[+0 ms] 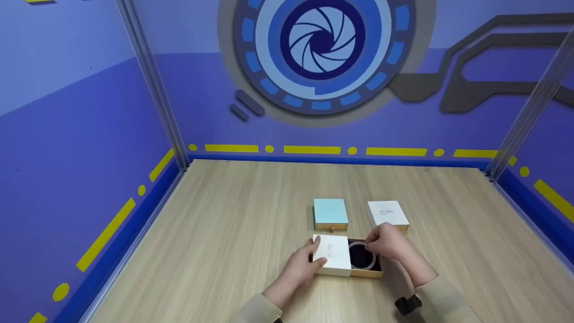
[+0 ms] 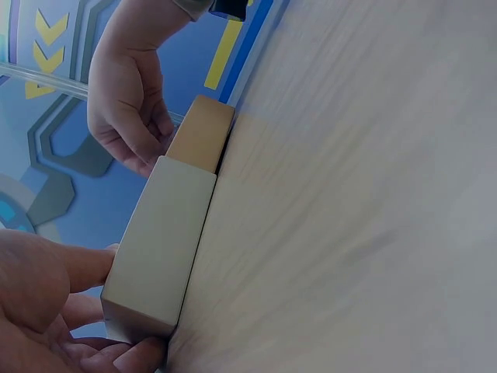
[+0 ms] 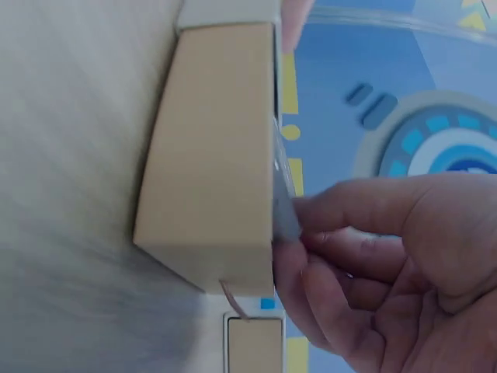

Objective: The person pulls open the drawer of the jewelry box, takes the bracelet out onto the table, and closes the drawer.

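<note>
A white slide box [image 1: 335,260] lies on the table with its tan drawer [image 1: 367,273] pulled out to the right. Inside the drawer, a pale translucent bangle [image 3: 284,198] rests over dark lining [image 1: 361,256], its upper edge tilted up past the drawer's rim in the right wrist view. My left hand [image 1: 299,265] grips the white sleeve at its left end, thumb on top. With thumb and fingers, my right hand [image 1: 388,242] pinches the bangle at its upper right edge. A thin ribbon pull [image 3: 232,299] hangs from the drawer's end.
Behind the open box stands a closed light blue slide box [image 1: 330,211]. To its right is a closed white box [image 1: 386,211], partly behind my right hand. The wooden table [image 1: 233,215] ends at blue-purple walls [image 1: 197,98] on the left, right and back.
</note>
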Demonstrator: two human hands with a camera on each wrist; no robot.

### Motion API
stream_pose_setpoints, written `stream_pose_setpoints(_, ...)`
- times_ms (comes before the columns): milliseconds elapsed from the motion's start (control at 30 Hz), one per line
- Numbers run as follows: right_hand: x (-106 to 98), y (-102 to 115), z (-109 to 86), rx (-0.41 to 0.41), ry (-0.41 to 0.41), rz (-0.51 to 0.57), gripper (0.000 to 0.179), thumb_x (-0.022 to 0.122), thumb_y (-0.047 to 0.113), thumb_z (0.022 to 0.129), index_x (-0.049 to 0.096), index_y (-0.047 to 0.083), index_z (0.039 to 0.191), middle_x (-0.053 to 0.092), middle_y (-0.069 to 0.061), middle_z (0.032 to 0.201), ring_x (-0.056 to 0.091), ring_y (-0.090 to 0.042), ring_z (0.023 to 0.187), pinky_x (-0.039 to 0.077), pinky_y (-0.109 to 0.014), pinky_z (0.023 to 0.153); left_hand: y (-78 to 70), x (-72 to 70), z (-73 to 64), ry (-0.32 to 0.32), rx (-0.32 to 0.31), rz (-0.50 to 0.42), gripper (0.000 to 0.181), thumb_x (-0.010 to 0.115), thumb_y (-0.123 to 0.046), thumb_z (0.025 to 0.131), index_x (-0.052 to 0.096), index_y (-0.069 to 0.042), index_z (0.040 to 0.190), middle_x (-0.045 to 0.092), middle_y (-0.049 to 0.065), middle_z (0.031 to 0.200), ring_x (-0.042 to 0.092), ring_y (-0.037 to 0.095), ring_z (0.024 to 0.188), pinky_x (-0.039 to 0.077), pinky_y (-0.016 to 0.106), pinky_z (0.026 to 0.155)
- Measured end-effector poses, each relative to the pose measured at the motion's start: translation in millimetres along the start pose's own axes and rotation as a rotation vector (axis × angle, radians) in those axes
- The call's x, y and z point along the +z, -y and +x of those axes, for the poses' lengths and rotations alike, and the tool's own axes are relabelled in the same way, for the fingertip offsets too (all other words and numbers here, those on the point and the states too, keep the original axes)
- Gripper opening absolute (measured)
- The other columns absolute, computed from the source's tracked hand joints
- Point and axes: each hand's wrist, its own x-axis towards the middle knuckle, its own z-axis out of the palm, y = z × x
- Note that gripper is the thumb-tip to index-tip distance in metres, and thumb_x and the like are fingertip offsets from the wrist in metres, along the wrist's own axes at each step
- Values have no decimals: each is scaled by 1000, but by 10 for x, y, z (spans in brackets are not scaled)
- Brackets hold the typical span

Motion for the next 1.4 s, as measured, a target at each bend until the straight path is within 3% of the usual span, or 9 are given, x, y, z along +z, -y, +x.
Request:
stream_pose_setpoints(233,-82,-144,17,-13,98,176,13,75,6,86,78,-4,94,70,-2,77,58,-9,63,50,-24,55,4,5,6,-2,0,1,66,69,-23,99,40,-9,158,31,27,165,29,45,154,25,59,126)
stream_pose_setpoints(467,-106,-204,12,-16,148,312,23,74,10,91,76,-10,104,79,-13,86,65,-7,67,56,-21,59,12,3,12,1,-6,4,65,68,-23,100,40,-10,158,30,26,165,29,44,154,25,59,126)
stream_pose_setpoints(933,-102,-293,-15,-6,166,429,31,71,6,94,68,-19,112,79,-18,92,68,-4,69,60,-22,63,-13,26,-18,-22,3,-4,66,68,-20,99,40,-8,157,30,28,165,30,46,153,27,59,125)
stream_pose_setpoints(1400,-166,-377,-35,10,147,446,30,72,5,94,68,-19,112,79,-16,93,72,-8,75,63,-24,67,-6,21,-5,-19,3,2,65,69,-22,99,41,-9,157,30,27,165,30,46,153,26,59,125)
